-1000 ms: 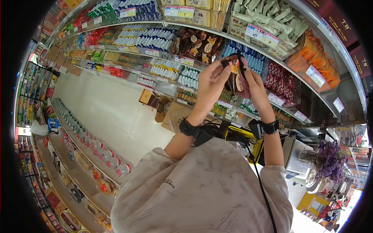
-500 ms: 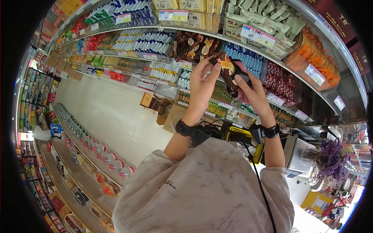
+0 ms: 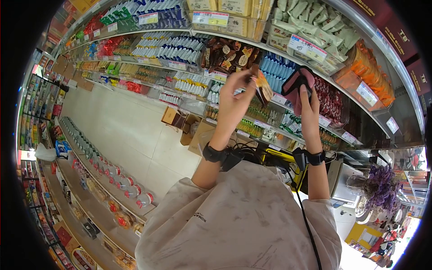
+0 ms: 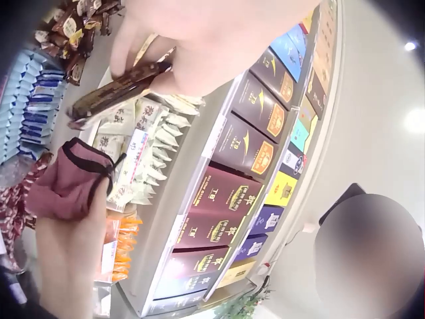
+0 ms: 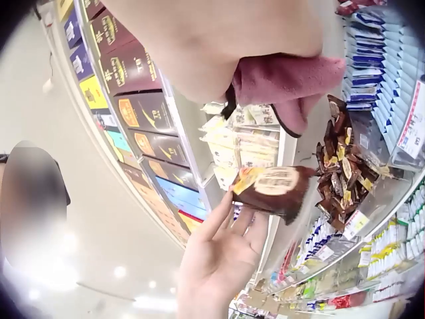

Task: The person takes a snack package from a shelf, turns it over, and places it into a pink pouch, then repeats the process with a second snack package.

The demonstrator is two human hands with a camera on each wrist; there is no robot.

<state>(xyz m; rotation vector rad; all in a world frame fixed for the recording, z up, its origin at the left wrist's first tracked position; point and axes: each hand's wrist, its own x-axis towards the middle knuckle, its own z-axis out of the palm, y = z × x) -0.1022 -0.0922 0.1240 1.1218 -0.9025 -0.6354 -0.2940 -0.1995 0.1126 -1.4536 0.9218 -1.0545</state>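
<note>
My left hand (image 3: 233, 105) pinches a dark brown snack packet (image 3: 263, 90) with a yellow and cream label. In the right wrist view the packet (image 5: 282, 189) is held by one edge, its printed face turned to the camera. To the right, my right hand (image 3: 309, 114) grips a mauve cloth (image 3: 292, 100) with black trim, apart from the packet. The cloth (image 4: 70, 183) bunches over the fingers in the left wrist view and hides most of them. Behind the packet sits a shelf bin of similar brown packets (image 3: 230, 56).
Blue packets (image 3: 275, 67) and red packets (image 3: 330, 96) fill neighbouring bins. Pale green packets (image 3: 315, 20) lie on the shelf above. An open cardboard box (image 3: 189, 128) stands on the floor below. A black cable (image 3: 303, 216) runs down from my right wrist.
The right hand with the cloth has moved right, away from the packet, which it was touching before. The left hand keeps hold of the packet near the same spot.
</note>
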